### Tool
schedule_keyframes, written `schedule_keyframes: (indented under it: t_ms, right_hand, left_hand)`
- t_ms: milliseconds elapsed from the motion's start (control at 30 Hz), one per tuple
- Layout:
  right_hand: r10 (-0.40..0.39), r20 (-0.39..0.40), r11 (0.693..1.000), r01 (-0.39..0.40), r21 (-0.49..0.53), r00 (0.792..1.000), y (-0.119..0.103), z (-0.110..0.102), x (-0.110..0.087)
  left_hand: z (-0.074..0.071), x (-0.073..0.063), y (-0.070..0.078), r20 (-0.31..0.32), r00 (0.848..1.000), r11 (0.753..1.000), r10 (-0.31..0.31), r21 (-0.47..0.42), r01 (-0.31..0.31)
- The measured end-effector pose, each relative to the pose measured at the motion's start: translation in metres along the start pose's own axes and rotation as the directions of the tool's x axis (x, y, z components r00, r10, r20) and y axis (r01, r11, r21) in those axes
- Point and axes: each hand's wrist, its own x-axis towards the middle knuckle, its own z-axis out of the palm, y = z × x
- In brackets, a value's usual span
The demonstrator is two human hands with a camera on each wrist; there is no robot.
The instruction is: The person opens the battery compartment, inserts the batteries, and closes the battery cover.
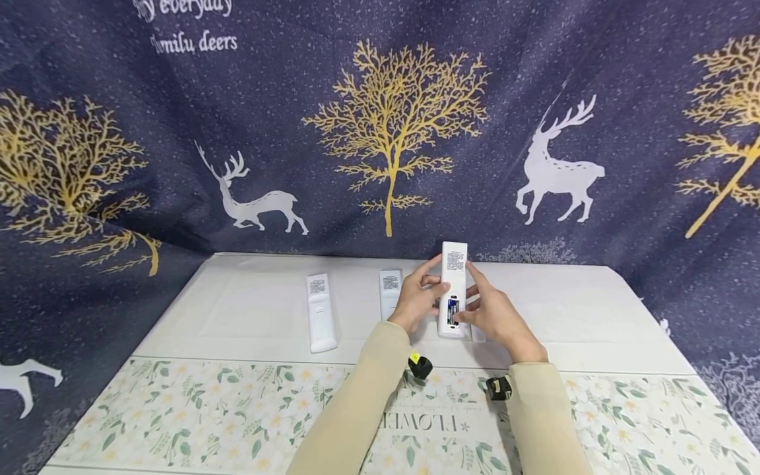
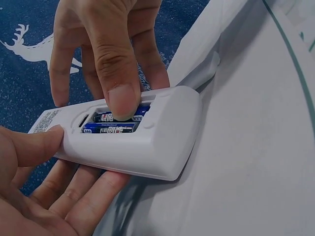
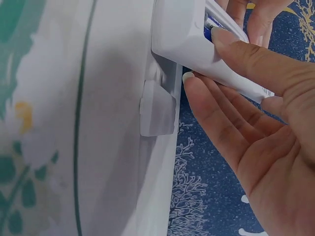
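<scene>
A white remote control point(image 1: 454, 264) is held back side up, tilted, with its battery compartment uncovered. Inside lie two blue batteries point(image 2: 109, 128), side by side. My left hand point(image 1: 418, 298) grips the remote by one side, thumb on its back edge and fingers underneath. From the opposite side my right hand point(image 1: 500, 318) holds it, the thumb point(image 2: 123, 102) pressing on one battery and the other fingers spread along the far side. A white battery cover point(image 3: 158, 110) lies on the table close by the remote's right side, partly hidden by the hand in the head view.
Two more white remotes lie left of my hands: one remote point(image 1: 322, 313) farther left, another remote point(image 1: 389, 290) partly behind my left hand. A flowered cloth point(image 1: 237, 415) covers the near part of the white table point(image 1: 564, 310). Behind hangs a dark blue curtain point(image 1: 267, 119).
</scene>
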Motion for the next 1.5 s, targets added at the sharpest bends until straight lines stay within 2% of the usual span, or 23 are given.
schedule_keyframes:
  t_ms: [433,767,1033,1300,1500]
  right_hand:
    - [0.018,0.002,1.0,-0.018,-0.014,1.0,-0.001,-0.005,-0.002]
    - [0.106,0.012,0.99,-0.104,-0.1,0.994,0.008,-0.023,-0.008]
    - [0.113,0.073,0.984,-0.102,-0.149,0.991,0.017,-0.026,-0.009]
    - [0.182,0.163,0.978,-0.162,-0.13,0.97,0.019,-0.023,-0.011]
    - [0.182,0.165,0.979,-0.163,-0.119,0.969,0.02,-0.02,-0.013]
  left_hand:
    - [0.001,0.002,-0.002,0.009,1.0,1.0,-0.001,-0.001,0.001]
    - [0.002,0.002,-0.001,-0.014,1.0,1.0,-0.009,-0.003,0.009]
    - [0.0,0.001,-0.001,-0.025,0.999,1.0,-0.02,0.005,0.02]
    - [0.0,0.0,0.0,-0.026,1.0,1.0,-0.017,0.013,0.017]
    - [0.001,0.0,0.0,-0.025,1.0,1.0,-0.014,0.018,0.015]
